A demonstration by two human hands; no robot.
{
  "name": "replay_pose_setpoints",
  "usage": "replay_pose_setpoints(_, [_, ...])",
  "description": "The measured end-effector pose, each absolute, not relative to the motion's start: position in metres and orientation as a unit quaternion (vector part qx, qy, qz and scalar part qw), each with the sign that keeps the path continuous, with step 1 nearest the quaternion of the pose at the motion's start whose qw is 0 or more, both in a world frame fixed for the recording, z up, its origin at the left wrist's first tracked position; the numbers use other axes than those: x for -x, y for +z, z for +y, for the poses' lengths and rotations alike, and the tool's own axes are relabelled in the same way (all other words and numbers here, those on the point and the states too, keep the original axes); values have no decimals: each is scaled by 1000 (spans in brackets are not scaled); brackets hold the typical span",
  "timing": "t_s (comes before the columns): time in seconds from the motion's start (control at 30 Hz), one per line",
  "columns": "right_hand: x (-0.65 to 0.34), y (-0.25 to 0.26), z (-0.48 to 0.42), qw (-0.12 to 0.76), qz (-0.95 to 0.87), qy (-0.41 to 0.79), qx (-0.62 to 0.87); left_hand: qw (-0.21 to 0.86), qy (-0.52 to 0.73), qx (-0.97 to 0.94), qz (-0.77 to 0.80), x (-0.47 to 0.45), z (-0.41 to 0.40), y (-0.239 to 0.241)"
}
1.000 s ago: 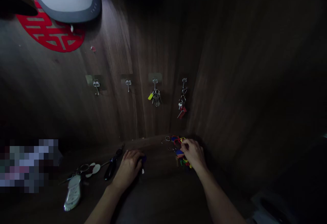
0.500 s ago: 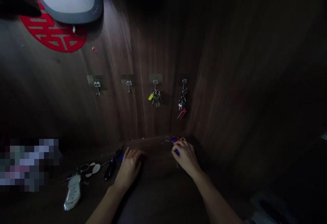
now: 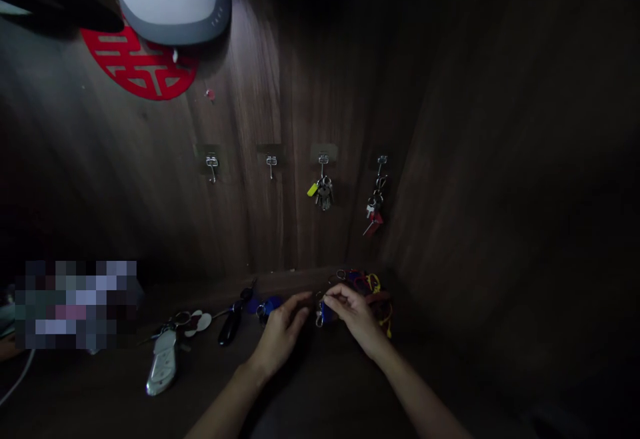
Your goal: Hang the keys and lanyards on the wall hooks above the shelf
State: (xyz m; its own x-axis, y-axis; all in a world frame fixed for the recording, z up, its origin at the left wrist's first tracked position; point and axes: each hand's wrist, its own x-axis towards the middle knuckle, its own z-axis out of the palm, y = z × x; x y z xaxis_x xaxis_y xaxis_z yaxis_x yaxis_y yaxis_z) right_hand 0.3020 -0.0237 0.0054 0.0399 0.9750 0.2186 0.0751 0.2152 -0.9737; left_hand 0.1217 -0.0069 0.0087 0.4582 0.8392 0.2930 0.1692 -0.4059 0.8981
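My right hand (image 3: 357,319) pinches a blue key tag (image 3: 327,313) with a metal clasp (image 3: 319,320) hanging on its left side, just above the shelf. Facing it, my left hand (image 3: 284,335) is open, its fingers stretched toward the tag and apparently apart from it. Another blue tag with a ring (image 3: 261,310) lies just behind my left hand. Past my right hand is a dim pile of red, blue and yellow cords (image 3: 373,283), partly hidden by the hand.
On the wall, two hooks (image 3: 212,163) at left are bare. The others carry a key bunch with a yellow tag (image 3: 324,193) and keys with a red tag (image 3: 375,220). A black key fob (image 3: 230,327) and silver remote (image 3: 163,362) lie at left on the shelf (image 3: 310,385).
My right hand has drawn leftward from the cord pile with the blue tag. My left hand has come nearer to it, uncovering another blue tag. The view has turned slightly left.
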Motion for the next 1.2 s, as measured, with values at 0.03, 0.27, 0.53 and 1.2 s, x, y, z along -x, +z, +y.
replay_pose_setpoints(0.03, [-301,5,-23,548,-542,437,464,451,394,-730,329,-123,-7,9])
replay_pose_setpoints(0.27, [-295,4,-25,554,-503,498,440,499,398,-716,283,-127,-11,9])
replay_pose_setpoints(0.53, [-294,4,-24,537,-517,482,461,332,405,-800,294,-125,-14,6])
replay_pose_setpoints(1.2, [-294,7,-25,519,-580,418,469,277,478,-777,303,-123,-14,16])
